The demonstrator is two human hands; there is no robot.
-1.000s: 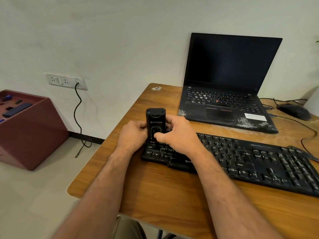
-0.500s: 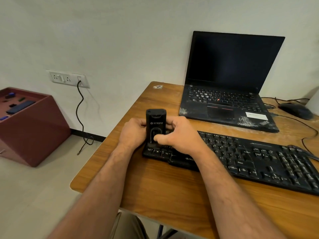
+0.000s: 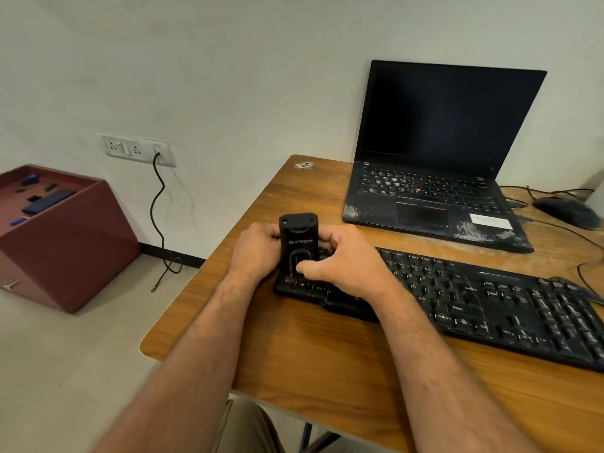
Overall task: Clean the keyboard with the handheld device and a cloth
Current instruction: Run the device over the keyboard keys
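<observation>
Black device [image 3: 299,238] stands upright on the keyboard's [image 3: 474,299] left end — left hand [image 3: 258,251] and right hand [image 3: 346,259] both grip it.

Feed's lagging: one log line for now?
device upright on keyboard left end | left hand grips it | right hand grips, thumb on front

Left hand [image 3: 258,253] and right hand [image 3: 343,259] curled, forearms extended.

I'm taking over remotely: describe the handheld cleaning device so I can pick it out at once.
Start at the wooden desk, then the long black keyboard in front of the open laptop. At its left end, left hand and right hand grip the handheld device: a small upright black block, white lettering.
</observation>
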